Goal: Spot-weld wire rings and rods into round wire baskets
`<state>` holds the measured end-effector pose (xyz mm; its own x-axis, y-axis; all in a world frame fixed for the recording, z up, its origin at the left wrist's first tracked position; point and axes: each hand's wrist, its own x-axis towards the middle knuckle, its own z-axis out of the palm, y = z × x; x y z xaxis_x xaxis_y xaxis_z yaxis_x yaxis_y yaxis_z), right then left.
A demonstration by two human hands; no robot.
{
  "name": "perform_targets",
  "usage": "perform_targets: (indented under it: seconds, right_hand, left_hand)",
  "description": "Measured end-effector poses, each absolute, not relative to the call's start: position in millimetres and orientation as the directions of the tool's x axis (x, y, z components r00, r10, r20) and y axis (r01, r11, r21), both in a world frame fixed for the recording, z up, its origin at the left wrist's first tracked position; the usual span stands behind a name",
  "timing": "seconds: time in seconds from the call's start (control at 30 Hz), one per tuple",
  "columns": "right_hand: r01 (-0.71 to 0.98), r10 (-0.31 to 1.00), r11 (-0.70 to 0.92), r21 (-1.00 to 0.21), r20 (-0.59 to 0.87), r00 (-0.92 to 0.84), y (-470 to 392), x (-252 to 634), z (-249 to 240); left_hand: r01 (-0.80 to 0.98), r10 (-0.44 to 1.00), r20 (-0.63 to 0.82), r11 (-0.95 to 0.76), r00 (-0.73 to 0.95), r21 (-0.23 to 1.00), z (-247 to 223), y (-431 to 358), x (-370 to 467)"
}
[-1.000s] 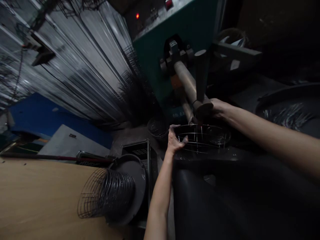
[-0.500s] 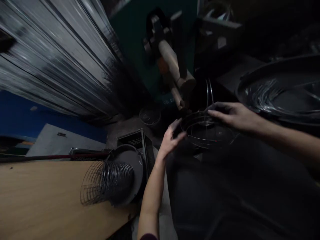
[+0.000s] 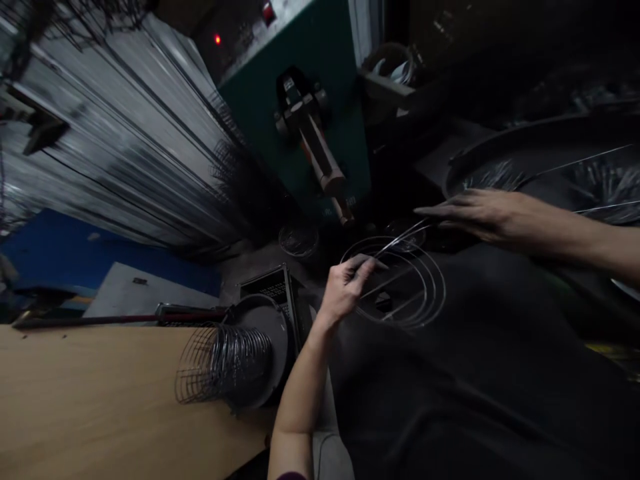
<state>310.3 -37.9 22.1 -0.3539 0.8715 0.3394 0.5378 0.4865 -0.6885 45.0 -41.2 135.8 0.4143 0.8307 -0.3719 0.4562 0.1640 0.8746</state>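
My left hand (image 3: 347,287) is closed in a pinch on a round wire frame (image 3: 444,287) made of several thin rings with straight cross wires. The frame is tilted over the dark cloth on my lap. Thin shiny wires (image 3: 400,239) run from the left fingers up toward my right hand (image 3: 483,212). The right fingers are stretched long and pressed together over the far ends of these wires; their exact hold is partly hidden. Just beyond the frame are the copper-coloured electrode arms (image 3: 323,160) of a green machine (image 3: 265,113).
A stack of round wire frames (image 3: 240,353) lies sideways against a dark round disc at the wooden board (image 3: 100,407). Behind it stands a black crate (image 3: 285,283). At right is a large round tray (image 3: 453,163) with many cut wires. A small container (image 3: 299,240) sits below the machine.
The wire frame has come away from the electrode arms toward me and tipped. My left hand has closed on its edge. The right hand has moved right, over wires that now slant between the hands.
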Motion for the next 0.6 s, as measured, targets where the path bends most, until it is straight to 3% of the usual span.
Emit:
perform_targets:
  seconds: [0.1,0.2,0.3,0.37,0.43,0.5,0.57,0.6]
  right_hand:
    - [0.491,0.871,0.483,-0.726,0.337,-0.359,-44,303,32]
    - [0.563,0.896,0.441,-0.699,0.302,-0.327,-71,293,34]
    - [0.649,0.924,0.357,-0.672,0.150,-0.353,-99,287,21]
    - [0.687,0.926,0.299,-0.662,0.027,-0.377,-112,284,6]
    - [0.709,0.916,0.255,-0.658,-0.071,-0.396,-119,281,-10]
    - [0.724,0.904,0.236,-0.648,-0.127,-0.408,-122,277,-23]
    - [0.736,0.892,0.251,-0.628,-0.144,-0.428,-122,273,-30]
    - [0.741,0.885,0.263,-0.617,-0.150,-0.440,-121,271,-31]
  left_hand:
    - [0.412,0.837,-0.420,0.264,0.351,0.872,139,-33,39]
    - [0.305,0.728,-0.590,0.507,0.350,0.806,125,-36,30]
    - [0.257,0.572,-0.718,0.682,0.396,0.685,104,-50,25]
    - [0.302,0.542,-0.747,0.690,0.386,0.657,88,-61,24]
    - [0.446,0.658,-0.677,0.523,0.330,0.726,73,-71,24]
    - [0.690,0.817,-0.477,0.141,0.323,0.710,60,-77,24]
    - [0.853,0.849,-0.314,-0.258,0.424,0.454,50,-76,25]
    - [0.866,0.821,-0.304,-0.397,0.484,0.305,45,-74,25]
